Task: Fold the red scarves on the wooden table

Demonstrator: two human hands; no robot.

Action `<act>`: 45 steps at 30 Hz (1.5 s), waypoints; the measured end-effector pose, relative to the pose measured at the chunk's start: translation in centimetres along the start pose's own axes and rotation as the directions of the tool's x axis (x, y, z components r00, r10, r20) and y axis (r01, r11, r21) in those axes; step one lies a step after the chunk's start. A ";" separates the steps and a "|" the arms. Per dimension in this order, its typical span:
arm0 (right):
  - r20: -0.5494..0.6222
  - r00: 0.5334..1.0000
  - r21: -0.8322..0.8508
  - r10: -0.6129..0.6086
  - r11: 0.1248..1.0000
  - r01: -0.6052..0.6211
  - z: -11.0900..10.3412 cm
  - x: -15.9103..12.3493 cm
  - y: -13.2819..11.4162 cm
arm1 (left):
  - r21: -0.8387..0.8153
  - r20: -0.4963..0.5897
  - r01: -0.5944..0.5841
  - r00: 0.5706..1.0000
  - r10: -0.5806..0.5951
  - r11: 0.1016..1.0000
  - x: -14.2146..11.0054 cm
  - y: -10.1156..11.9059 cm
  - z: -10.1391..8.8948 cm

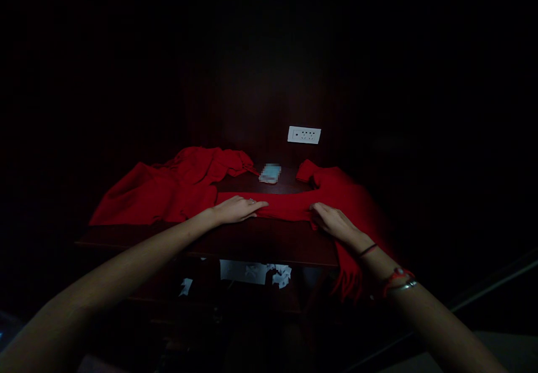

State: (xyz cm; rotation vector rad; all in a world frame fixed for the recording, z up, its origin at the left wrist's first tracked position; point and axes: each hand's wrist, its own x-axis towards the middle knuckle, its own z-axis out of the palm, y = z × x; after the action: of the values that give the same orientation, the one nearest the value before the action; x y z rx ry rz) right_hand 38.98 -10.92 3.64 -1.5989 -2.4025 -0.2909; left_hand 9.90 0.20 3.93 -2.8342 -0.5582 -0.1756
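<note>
One red cloth point(290, 204) lies on the table point(260, 241) under my two hands, drawn out between them as a flat, narrow strip. My left hand point(236, 209) rests on it palm down, fingers pointing toward my other hand; I cannot tell whether the thumb and fingers nip the fabric or only press it. My right hand point(334, 220) has its fingers bent, pinching the near edge of the strip at its other end.

To the left of my left hand, the red fabric spreads in a loose, rumpled heap; whether it is all one piece with the strip, I cannot tell. More of it bunches beyond and beside my right hand, and below that hand a fringe point(349, 284) hangs past the table's edge.

Just beyond the strip, between my hands, sits a small pale-blue item point(270, 173), too blurred to make out. Farther off, above my hands, a white socket plate point(304, 135) is set in the dark wall point(256, 121). Nearer to me than both hands, under the tabletop, some whitish pieces point(242, 271) show in the gloom. A dark band point(367, 250) and a silver bracelet point(407, 286) circle my right wrist.
</note>
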 end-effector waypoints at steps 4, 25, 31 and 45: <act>-0.025 0.999 0.026 0.030 0.999 -0.030 -0.3 0.1 0.4 | 0.082 0.028 0.004 1.000 -0.007 0.997 -0.1 0.0 -0.6; -0.245 0.965 -0.076 0.091 0.991 -0.112 -5.5 3.7 4.1 | -0.009 -0.123 0.003 0.992 -0.004 1.000 5.7 -1.4 -4.8; -0.153 0.988 -0.036 -0.024 0.999 0.019 -5.2 3.0 4.5 | -0.228 -0.164 -0.080 0.986 0.043 0.970 4.6 -1.1 -3.0; 0.005 0.997 -0.295 -0.072 0.953 0.070 -1.3 -2.1 0.2 | 0.039 0.077 0.092 0.993 -0.095 0.995 -1.9 2.2 0.8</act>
State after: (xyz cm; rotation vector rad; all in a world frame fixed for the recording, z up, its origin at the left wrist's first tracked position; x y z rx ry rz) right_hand 40.00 -13.05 4.26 -1.6244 -2.5099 -0.6966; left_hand 9.09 -2.20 2.34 -2.7919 -0.7043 -0.0704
